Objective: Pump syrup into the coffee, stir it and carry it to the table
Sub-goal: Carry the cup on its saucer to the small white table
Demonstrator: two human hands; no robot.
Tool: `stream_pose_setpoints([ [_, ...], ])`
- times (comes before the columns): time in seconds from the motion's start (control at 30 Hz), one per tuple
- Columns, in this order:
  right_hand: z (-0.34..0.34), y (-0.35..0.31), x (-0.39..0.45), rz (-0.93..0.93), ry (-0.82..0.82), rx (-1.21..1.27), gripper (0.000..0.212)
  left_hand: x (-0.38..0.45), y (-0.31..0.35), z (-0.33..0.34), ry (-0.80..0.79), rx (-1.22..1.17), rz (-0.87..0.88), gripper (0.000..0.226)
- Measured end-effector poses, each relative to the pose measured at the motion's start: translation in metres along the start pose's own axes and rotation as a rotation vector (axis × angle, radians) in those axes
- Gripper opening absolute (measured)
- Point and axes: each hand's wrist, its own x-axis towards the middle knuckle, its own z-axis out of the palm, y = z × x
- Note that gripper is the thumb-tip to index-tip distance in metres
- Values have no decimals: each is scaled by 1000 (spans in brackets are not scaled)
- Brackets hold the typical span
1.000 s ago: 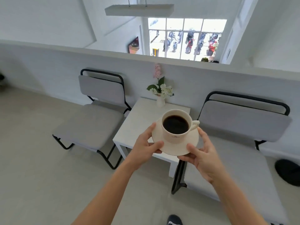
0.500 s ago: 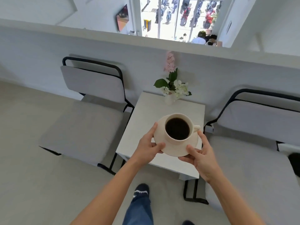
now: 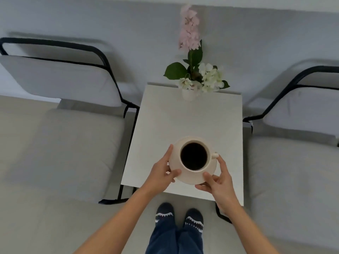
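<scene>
While over the table (image 3: pixel 190 118), left hand (image 3: pixel 161 173) and right hand (image 3: pixel 219 182) both grip the saucer (image 3: pixel 190 177) under the coffee cup (image 3: pixel 194 156)

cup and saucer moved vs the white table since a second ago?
Yes. The cream cup of black coffee on its saucer has come forward over the white square table, nearer the flower vase; before, it hung at the near edge.

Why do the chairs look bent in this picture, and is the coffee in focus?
In the head view the wide-angle lens bows the chair frames toward the edges; light is soft and even, with faint shadows behind the chairs on the wall. The coffee cup and both hands, left and right, look fairly sharp; the pink flowers are slightly blurred. No glare on the table.
</scene>
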Motion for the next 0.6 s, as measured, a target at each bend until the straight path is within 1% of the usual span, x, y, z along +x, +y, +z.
stream_pose_setpoints([
  [0.33, -5, 106, 93, 88, 64, -120, 76, 88, -117, 23, -40, 144, -11, 88],
  [0.6, -3, 148, 120, 111, 69, -192, 76, 120, -163, 24, -102, 290, 21, 90],
])
